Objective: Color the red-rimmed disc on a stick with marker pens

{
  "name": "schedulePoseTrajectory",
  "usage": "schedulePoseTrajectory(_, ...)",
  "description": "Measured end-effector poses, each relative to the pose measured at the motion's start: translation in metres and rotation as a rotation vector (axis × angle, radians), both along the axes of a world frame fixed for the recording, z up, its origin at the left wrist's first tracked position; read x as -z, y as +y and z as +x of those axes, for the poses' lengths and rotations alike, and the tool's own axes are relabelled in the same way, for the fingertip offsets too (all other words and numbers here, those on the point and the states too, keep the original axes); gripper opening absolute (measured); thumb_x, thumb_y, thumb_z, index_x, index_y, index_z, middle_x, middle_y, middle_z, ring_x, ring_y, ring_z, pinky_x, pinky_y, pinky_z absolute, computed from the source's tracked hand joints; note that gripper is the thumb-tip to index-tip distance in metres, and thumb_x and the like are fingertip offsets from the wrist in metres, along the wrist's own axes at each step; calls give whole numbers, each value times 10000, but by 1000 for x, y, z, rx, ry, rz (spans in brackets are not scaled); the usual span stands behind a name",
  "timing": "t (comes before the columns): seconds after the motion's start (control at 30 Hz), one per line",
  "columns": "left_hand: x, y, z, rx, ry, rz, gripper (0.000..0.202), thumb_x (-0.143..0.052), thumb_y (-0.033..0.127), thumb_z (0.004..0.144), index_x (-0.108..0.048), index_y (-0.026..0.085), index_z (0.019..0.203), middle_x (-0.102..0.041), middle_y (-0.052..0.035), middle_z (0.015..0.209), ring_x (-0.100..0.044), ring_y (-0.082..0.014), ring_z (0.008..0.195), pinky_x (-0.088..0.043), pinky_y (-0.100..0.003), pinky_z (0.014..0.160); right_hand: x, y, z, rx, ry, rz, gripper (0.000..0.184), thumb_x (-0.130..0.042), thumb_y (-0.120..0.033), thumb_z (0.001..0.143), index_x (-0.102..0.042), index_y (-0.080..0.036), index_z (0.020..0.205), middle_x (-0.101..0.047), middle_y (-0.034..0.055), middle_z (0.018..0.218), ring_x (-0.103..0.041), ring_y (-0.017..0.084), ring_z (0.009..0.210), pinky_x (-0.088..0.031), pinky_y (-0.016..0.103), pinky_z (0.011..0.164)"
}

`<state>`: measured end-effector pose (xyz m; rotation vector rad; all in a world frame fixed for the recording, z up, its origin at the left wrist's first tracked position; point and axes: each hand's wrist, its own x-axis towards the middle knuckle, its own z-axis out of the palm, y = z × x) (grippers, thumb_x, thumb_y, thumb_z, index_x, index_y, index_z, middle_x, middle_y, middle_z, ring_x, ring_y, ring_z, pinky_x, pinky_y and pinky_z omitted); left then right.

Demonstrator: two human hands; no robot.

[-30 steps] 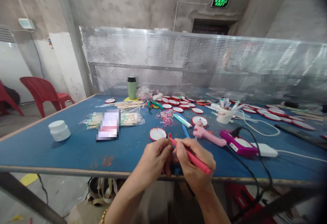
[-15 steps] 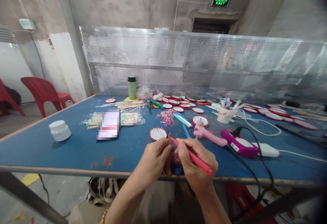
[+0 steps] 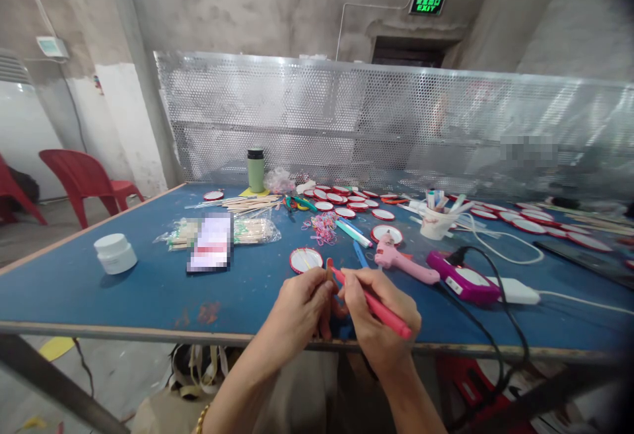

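Note:
My right hand (image 3: 379, 308) is closed round a pinkish-red marker pen (image 3: 389, 315), its tip slanting toward my left hand. Between the thumb and fingers of my left hand (image 3: 304, 302) is a small thin stick with a red end (image 3: 329, 263), mostly hidden by the fingers. The marker's tip is at or very near that stick; whether they touch I cannot tell. Just beyond the hands lies a round white disc with a red rim (image 3: 306, 260), thin yellowish strands across it. A blue pen (image 3: 360, 254) and a pink glue gun (image 3: 403, 262) lie beyond my right hand.
Several red-rimmed discs (image 3: 356, 206) cover the back of the blue table (image 3: 148, 302). A phone (image 3: 211, 242) leans over bagged sticks; a white jar (image 3: 115, 253) stands left. Right are a cup of pens (image 3: 438, 224), a purple power strip (image 3: 463, 277) and loose cables.
Almost nothing differs. Both hands keep their places, with the marker still held against or near the small stick; the view has shifted very slightly.

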<state>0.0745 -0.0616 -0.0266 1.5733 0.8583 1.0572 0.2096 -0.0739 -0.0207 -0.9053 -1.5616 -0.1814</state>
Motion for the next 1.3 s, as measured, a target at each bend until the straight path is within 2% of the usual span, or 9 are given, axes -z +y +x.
schedulePoseTrajectory(0.3, 1, -1, -1, 6, 0, 4, 285, -420, 412, 961, -506, 192, 801, -510, 56, 523, -523, -80, 403, -347, -154, 390, 3, 1, 1, 7, 31, -33, 178, -579, -234, 927, -680, -188, 788, -660, -27, 611, -605, 99, 487, -476, 214, 521)
schedulePoseTrajectory(0.63, -1, -1, 0, -3, 16, -6, 284, -419, 401, 957, -494, 195, 776, -510, 57, 503, -507, -79, 393, -338, -155, 385, -1, -1, 0, 1, 14, -4, 160, -576, -207, 920, -679, -184, 800, -681, -24, 623, -619, 96, 491, -494, 203, 544)
schedulePoseTrajectory(1.3, 0, -1, 2, -18, 4, -27, 290, -456, 433, 936, -496, 192, 779, -510, 55, 505, -513, -85, 385, -333, -159, 374, 2, 0, 1, 28, 23, -7, 196, -574, -240, 926, -667, -185, 763, -653, -29, 573, -601, 100, 459, -469, 211, 506)
